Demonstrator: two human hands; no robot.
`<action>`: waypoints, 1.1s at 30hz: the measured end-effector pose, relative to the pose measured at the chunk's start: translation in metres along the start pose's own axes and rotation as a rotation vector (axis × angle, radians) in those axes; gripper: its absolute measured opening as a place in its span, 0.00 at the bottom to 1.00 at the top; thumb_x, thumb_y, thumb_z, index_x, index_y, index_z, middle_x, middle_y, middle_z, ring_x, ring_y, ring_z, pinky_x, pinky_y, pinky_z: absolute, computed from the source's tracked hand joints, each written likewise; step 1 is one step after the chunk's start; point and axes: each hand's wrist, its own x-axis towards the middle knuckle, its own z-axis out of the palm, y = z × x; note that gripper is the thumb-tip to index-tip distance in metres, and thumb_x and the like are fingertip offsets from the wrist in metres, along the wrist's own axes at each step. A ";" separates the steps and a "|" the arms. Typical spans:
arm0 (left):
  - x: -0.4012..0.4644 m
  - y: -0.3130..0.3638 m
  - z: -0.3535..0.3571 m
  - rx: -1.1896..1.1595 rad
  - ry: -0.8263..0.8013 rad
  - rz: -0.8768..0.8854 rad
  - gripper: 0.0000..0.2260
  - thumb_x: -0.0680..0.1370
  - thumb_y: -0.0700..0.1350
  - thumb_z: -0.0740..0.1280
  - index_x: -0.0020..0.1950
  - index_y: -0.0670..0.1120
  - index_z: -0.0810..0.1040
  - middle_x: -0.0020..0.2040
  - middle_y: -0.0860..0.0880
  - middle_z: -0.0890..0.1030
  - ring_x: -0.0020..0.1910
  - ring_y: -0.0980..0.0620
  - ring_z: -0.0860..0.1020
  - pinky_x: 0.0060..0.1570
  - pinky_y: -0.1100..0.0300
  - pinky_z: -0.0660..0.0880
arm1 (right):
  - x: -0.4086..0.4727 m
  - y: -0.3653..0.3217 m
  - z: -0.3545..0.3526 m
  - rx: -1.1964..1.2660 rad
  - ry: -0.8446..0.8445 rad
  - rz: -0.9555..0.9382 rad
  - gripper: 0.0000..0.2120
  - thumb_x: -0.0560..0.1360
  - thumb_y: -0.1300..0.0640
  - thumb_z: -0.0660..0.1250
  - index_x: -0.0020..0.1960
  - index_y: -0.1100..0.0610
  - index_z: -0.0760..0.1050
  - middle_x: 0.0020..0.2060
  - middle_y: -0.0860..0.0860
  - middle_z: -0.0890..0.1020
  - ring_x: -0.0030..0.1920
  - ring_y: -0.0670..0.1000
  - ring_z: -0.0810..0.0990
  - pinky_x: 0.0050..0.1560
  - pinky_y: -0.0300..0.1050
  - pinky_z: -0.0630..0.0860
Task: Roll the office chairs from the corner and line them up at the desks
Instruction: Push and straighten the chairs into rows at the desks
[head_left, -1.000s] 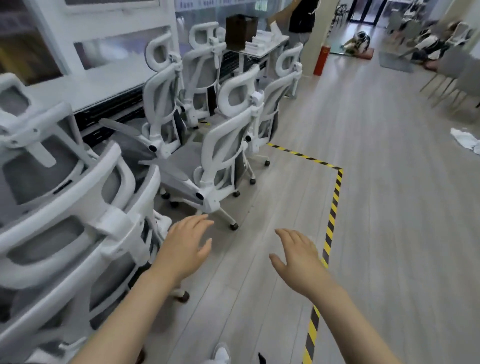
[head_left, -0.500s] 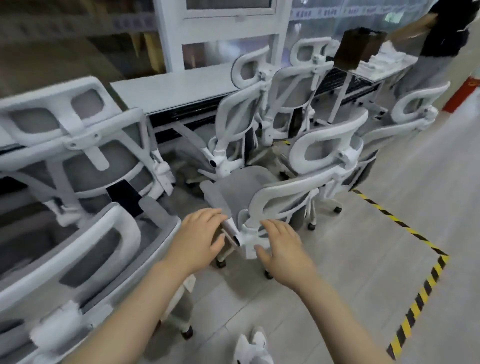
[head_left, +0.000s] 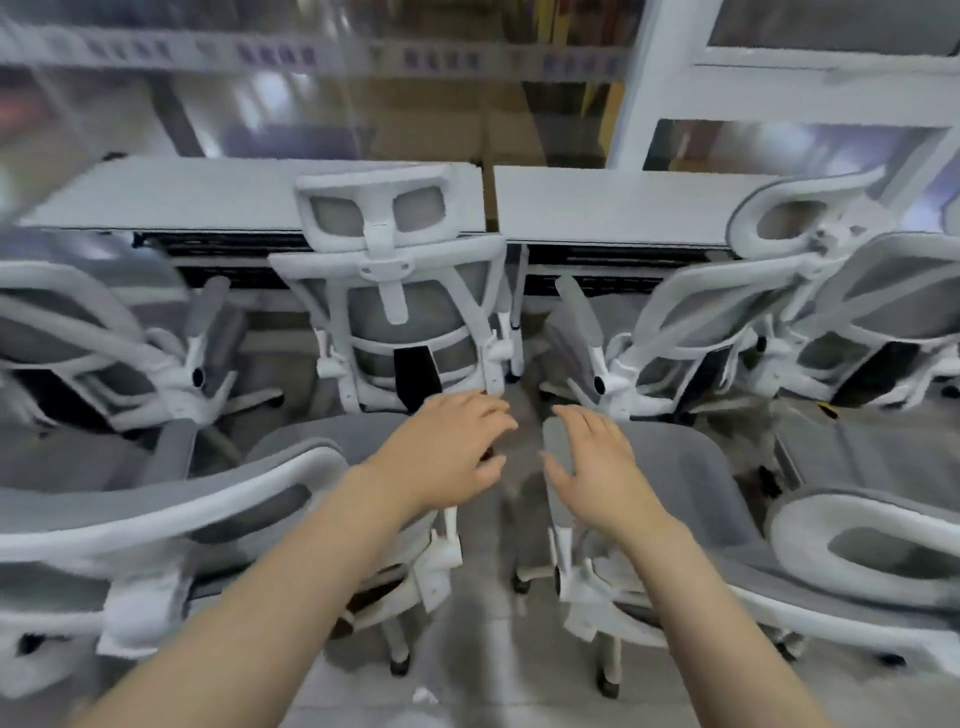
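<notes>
Far left of the middle chair (head_left: 395, 312): a white-framed, grey-mesh chair (head_left: 78, 332), turned sideways, armrest toward the middle chair. Nearer the camera and left of the middle chair: the curved back of a near-left chair (head_left: 171, 509), grey seat partly under the left forearm. Behind, two white benches side by side with a narrow gap between them: left bench (head_left: 171, 197) and right bench (head_left: 623, 202). Pushed up to the left bench, close to that gap: the middle chair, back to the camera, headrest rising over the bench edge. Just in front of the middle chair's base: left hand (head_left: 447, 452), palm down, fingers spread and relaxed, gripping nothing; contact with the seat below cannot be told. Right of it: right hand (head_left: 597, 462), likewise loose and flat, over the armrest pad of the near-right chair (head_left: 691, 483), holding nothing. Further right of the middle chair, at the right bench: an angled chair (head_left: 701, 322).
</notes>
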 end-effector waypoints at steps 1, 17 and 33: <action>0.001 -0.005 -0.005 0.033 -0.019 -0.006 0.20 0.79 0.53 0.60 0.71 0.51 0.68 0.74 0.52 0.65 0.72 0.51 0.62 0.70 0.51 0.60 | 0.014 -0.002 0.000 0.003 0.003 -0.023 0.28 0.79 0.47 0.60 0.75 0.57 0.59 0.72 0.53 0.66 0.73 0.54 0.60 0.73 0.46 0.55; 0.033 -0.142 -0.062 0.182 -0.067 -0.092 0.21 0.77 0.54 0.60 0.69 0.52 0.67 0.69 0.52 0.71 0.67 0.50 0.69 0.65 0.50 0.66 | 0.189 -0.041 0.019 0.059 -0.030 -0.122 0.28 0.78 0.49 0.63 0.74 0.56 0.62 0.71 0.54 0.68 0.72 0.55 0.62 0.71 0.50 0.60; 0.152 -0.306 -0.013 -0.054 -0.001 -0.653 0.36 0.76 0.56 0.65 0.77 0.45 0.53 0.78 0.43 0.53 0.76 0.42 0.54 0.72 0.45 0.59 | 0.447 -0.022 0.033 -0.190 -0.139 -0.193 0.31 0.77 0.43 0.61 0.75 0.54 0.58 0.75 0.54 0.60 0.74 0.58 0.56 0.71 0.62 0.58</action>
